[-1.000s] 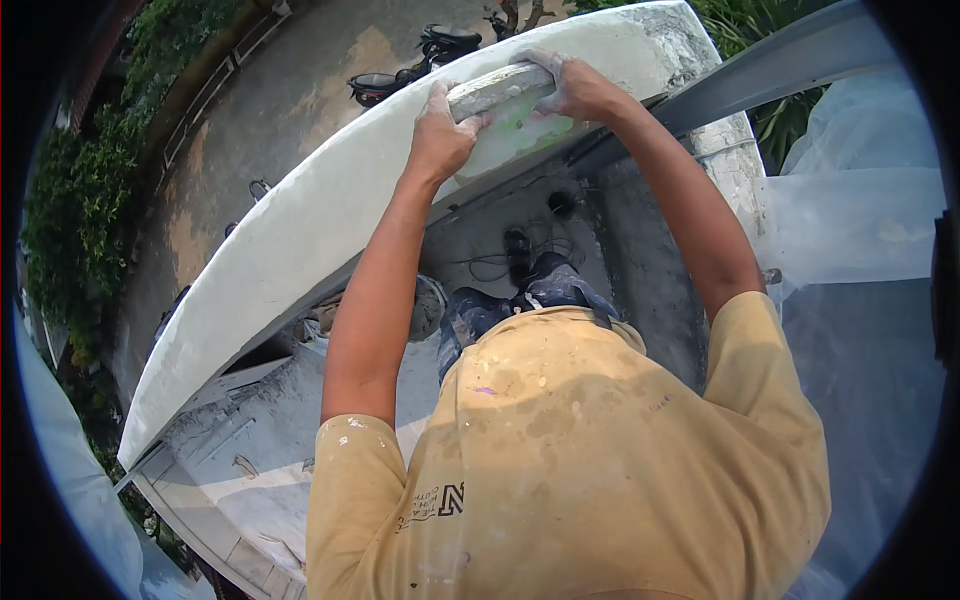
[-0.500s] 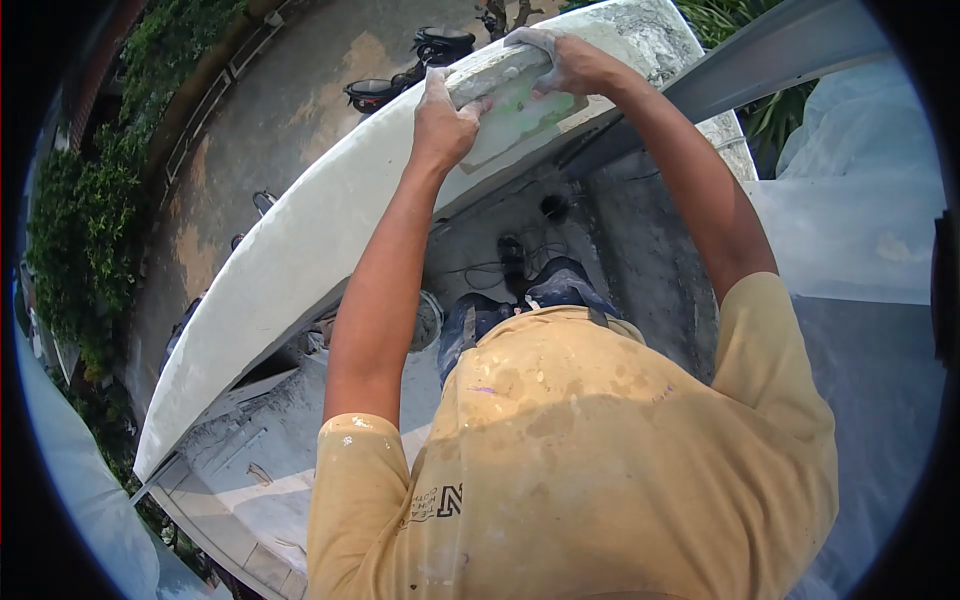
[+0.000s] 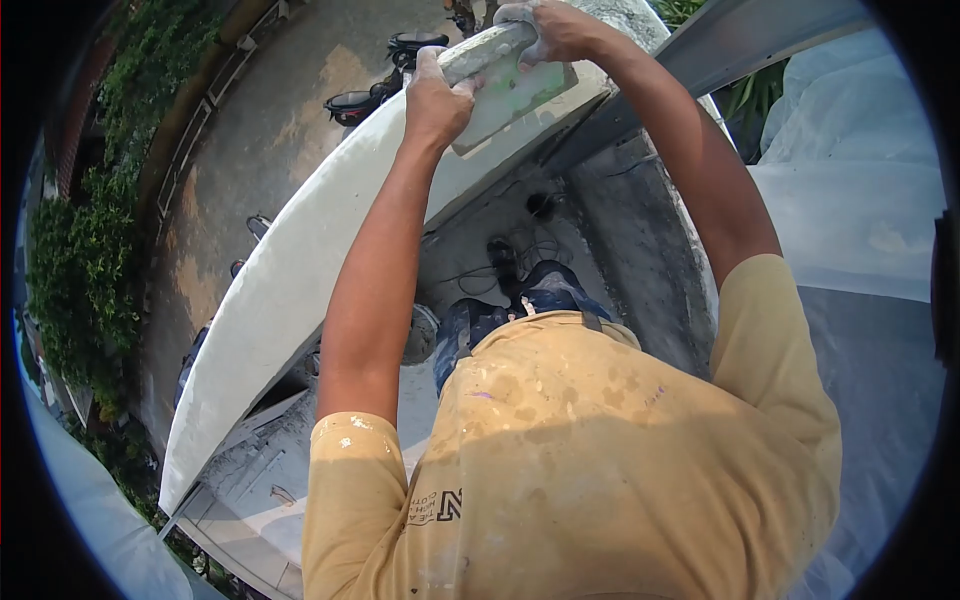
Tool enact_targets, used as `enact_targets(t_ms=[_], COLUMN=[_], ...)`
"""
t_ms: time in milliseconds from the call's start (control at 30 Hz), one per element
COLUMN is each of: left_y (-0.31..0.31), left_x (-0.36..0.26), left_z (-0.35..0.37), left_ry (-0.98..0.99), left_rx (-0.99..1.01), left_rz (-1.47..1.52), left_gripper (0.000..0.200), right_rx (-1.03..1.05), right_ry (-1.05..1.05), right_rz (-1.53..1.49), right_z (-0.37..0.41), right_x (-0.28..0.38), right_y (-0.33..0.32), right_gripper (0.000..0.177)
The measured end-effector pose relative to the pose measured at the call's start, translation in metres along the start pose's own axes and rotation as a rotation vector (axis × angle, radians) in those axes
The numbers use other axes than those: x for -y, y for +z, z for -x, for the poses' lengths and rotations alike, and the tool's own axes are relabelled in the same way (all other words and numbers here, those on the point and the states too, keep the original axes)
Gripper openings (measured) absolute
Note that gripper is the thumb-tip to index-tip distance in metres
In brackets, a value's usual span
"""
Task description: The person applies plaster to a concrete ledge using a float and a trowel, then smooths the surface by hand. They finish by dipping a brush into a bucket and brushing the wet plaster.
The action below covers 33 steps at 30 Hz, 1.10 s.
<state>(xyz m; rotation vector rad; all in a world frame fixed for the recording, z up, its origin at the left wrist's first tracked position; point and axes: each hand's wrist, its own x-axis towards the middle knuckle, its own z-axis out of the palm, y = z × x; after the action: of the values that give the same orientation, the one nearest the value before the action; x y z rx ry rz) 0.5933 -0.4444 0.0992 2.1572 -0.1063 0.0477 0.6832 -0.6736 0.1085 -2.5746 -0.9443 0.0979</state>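
My left hand [image 3: 438,102] and my right hand [image 3: 556,33] are closed on a flat rectangular plaster-covered board [image 3: 508,103] with green patches. Its thick, crusted far edge lies between them, fingers over that edge and thumbs on the near face. White plaster coats my fingers. The board is against the top of a curved white wall [image 3: 290,255]; whether it touches all along cannot be told.
A grey metal beam [image 3: 720,65] slants close to my right forearm. Below lie a bucket [image 3: 421,335], loose cables [image 3: 480,278] and a ledge floor. Parked motorbikes [image 3: 355,105] stand far down beyond the wall. Translucent sheeting [image 3: 850,220] hangs at the right.
Both hands and the board sit slightly higher and further left in view. The wall and ground have also shifted in view, as the camera moved. The grip looks the same.
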Motion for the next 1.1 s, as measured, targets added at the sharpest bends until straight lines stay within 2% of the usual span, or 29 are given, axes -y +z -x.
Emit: enact_targets(t_ms=[133,167,267,333,467,533,700,867,933,1000,1100], left_y=[0.035,0.042,0.055,0.058,0.052,0.026,0.031,0.059,0.061,0.052,0.017], left_x=[-0.006,-0.004,0.000,0.000,0.011,-0.002,-0.004,0.002,0.010,0.018,0.015], left_z=[0.007,0.006,0.002,-0.002,-0.035,-0.044,-0.034,-0.021,-0.025,-0.037,-0.050], left_ry=[-0.072,-0.081,-0.116,-0.142,0.037,0.123,0.019,-0.162,-0.179,-0.107,0.066], left_rx=[0.067,0.072,0.074,0.050,-0.182,-0.163,-0.017,0.045,-0.001,-0.099,-0.204], left_rz=[0.065,0.043,-0.019,-0.045,-0.068,-0.005,-0.007,-0.031,-0.103,-0.134,-0.192], left_gripper=[0.060,0.059,0.057,0.053,0.043,0.043,0.053,0.058,0.055,0.051,0.045], right_rx=[0.075,0.178,0.180,0.123,-0.043,-0.029,0.141,0.238,0.169,0.118,-0.087], right_ry=[0.113,0.177,0.213,0.131,0.028,0.040,0.142,0.248,0.140,0.081,0.052], right_rz=[0.065,0.055,0.049,0.077,0.066,0.022,-0.057,-0.014,0.048,0.062,0.169], right_z=[0.024,0.024,0.024,0.014,-0.018,-0.027,-0.012,-0.007,-0.021,-0.042,-0.050], right_x=[0.011,0.012,-0.012,-0.022,-0.022,-0.014,-0.007,-0.019,-0.025,-0.030,0.012], right_y=[-0.003,-0.004,0.021,0.027,0.013,-0.007,-0.026,0.007,0.020,0.023,-0.010], right_gripper=[0.075,0.080,0.081,0.081,0.082,0.081,0.081,0.080,0.081,0.080,0.075])
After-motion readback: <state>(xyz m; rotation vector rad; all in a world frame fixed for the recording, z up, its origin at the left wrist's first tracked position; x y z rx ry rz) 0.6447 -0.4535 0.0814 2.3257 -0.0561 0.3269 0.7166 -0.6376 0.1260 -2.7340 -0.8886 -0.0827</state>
